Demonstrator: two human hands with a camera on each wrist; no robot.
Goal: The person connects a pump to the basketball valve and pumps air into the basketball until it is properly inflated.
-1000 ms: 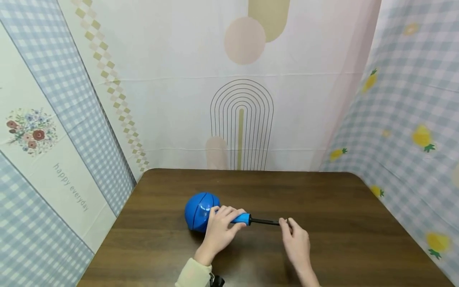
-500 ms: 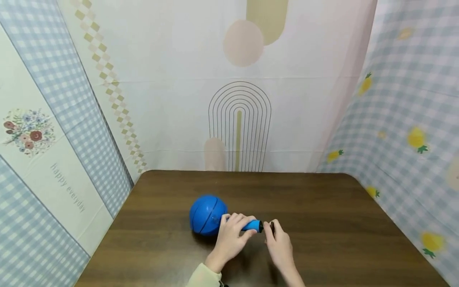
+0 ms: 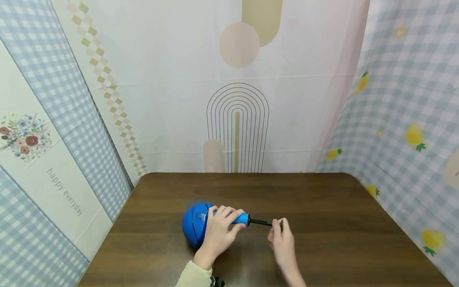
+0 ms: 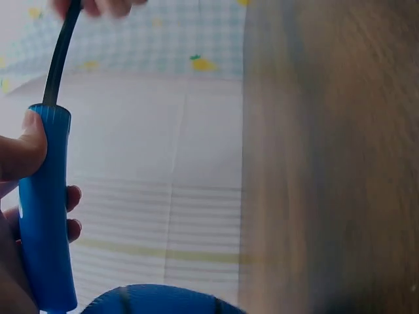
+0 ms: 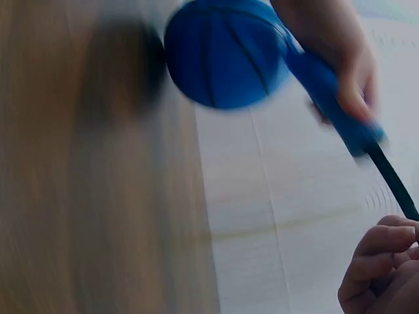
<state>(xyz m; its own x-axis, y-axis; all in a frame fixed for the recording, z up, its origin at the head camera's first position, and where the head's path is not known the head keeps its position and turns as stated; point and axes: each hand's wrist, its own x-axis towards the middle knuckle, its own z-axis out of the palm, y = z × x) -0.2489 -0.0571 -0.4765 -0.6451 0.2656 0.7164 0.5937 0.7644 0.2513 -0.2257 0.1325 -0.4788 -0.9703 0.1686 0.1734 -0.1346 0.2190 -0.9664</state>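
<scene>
A blue hand pump (image 3: 241, 219) lies nearly level across my two hands, its black rod (image 3: 259, 222) drawn out to the right. Around the pump's barrel (image 4: 47, 209) curl the thumb and fingers of my left hand (image 3: 218, 233). My right hand (image 3: 283, 244) grips the rod's far end; the handle there is mostly hidden by the fingers. A blue basketball with black seams (image 3: 193, 225) sits at the pump's left end, partly behind the left hand. In the right wrist view the basketball (image 5: 222, 59) meets the pump's end, but the joint is blurred.
The dark brown wooden table (image 3: 344, 235) spreads out beneath both hands. Behind it hangs a pale printed cloth (image 3: 172, 119), with checked cloths at the left and right sides. A black strap (image 3: 216, 281) shows at the left wrist.
My right hand first moved left, pushing the rod into the barrel, then back right, drawing it out. The basketball has shifted and turned; the left hand kept its grip, moving right and then left.
</scene>
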